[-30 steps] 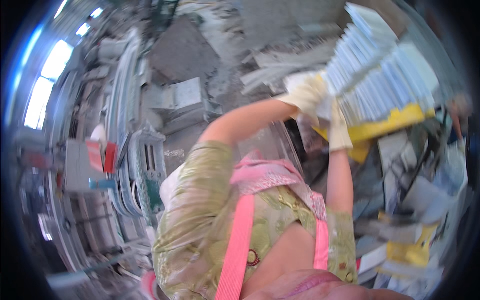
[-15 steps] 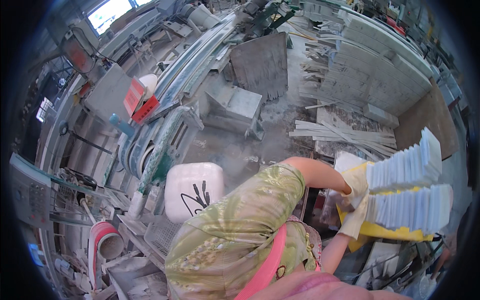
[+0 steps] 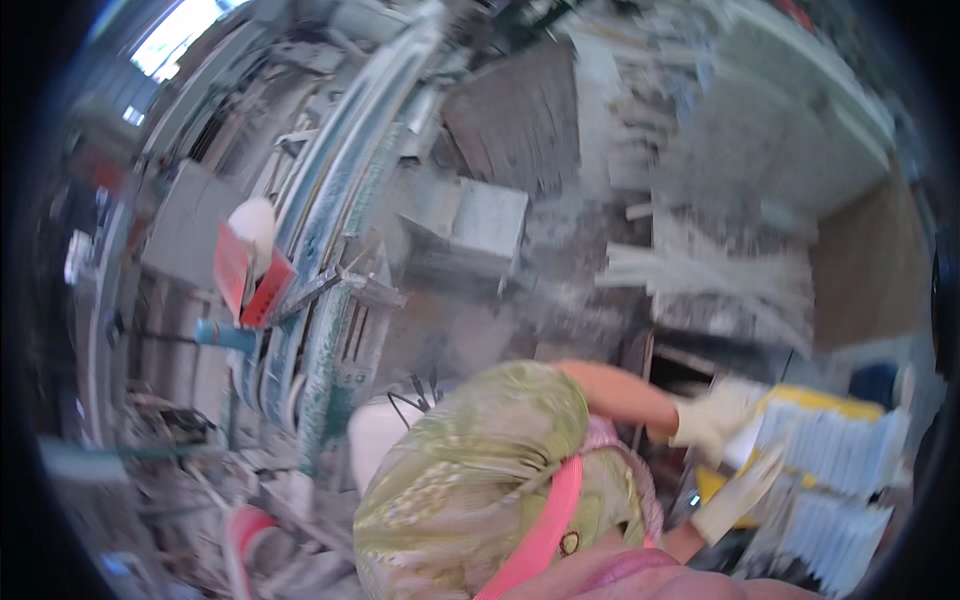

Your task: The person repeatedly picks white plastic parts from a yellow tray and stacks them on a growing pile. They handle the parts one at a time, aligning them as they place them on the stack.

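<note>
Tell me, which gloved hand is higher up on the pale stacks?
The left hand. It grips the upper stack near its yellow top, while the right hand sits lower, by the lower stack.

We're in a dusty, cluttered workshop: grey concrete floor (image 3: 590,300), curved metal rails (image 3: 330,200), a grey block (image 3: 480,225), daylight from a window (image 3: 175,45) top left.

A grey block-shaped box (image 3: 470,225) sits near the middle of the dusty workshop floor (image 3: 590,300), with a pile of pale strips (image 3: 710,275) lying to its right. To the left runs a long curved metal frame (image 3: 340,210), and beside it stand a red container (image 3: 245,280) and a blue handle (image 3: 222,334). A brown board (image 3: 865,265) leans at the far right, all of it blurred.
</note>
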The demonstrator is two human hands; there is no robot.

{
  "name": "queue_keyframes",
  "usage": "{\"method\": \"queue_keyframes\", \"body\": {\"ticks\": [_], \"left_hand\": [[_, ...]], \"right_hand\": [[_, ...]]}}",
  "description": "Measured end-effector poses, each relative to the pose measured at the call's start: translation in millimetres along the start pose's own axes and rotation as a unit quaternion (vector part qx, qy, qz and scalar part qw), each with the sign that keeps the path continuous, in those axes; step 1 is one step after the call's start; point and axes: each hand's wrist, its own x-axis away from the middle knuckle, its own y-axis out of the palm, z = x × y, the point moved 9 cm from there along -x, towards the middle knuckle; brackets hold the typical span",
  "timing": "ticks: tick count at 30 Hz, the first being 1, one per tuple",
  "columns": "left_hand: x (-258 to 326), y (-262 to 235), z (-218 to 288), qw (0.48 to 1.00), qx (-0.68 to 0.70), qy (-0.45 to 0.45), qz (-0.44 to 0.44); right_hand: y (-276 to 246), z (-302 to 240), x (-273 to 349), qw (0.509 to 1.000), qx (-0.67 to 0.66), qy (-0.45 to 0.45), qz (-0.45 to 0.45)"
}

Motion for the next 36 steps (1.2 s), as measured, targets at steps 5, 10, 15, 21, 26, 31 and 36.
{"method": "queue_keyframes", "body": {"ticks": [5,10,15,21,26,31,36], "left_hand": [[22.1,-99.1,-116.2,0.983,-0.135,-0.123,-0.01],[85.7,-201.3,-239.5,0.934,-0.2,-0.29,0.06],[156.9,-280.3,-359.2,0.857,-0.294,-0.42,0.049],[184.9,-361.1,-464.2,0.787,-0.338,-0.514,0.052],[99.0,-405.3,-514.5,0.757,-0.389,-0.526,-0.004],[-66.5,-400.8,-539.2,0.82,-0.406,-0.398,-0.057],[-257.6,-319.3,-566.7,0.859,-0.449,-0.186,-0.161]], "right_hand": [[56.4,-12.8,-11.0,0.997,-0.056,-0.007,-0.045],[114.7,-1.2,-40.2,0.993,-0.084,0.042,-0.073],[171.7,12.1,-74.6,0.988,-0.099,0.067,-0.102],[239.9,72.1,-139.7,0.981,-0.149,0.091,-0.084],[273.4,119.3,-169.4,0.966,-0.145,0.206,-0.061],[269.4,133.1,-174.4,0.965,-0.12,0.235,-0.002],[263.9,144.8,-152.9,0.955,-0.013,0.276,0.104]]}}
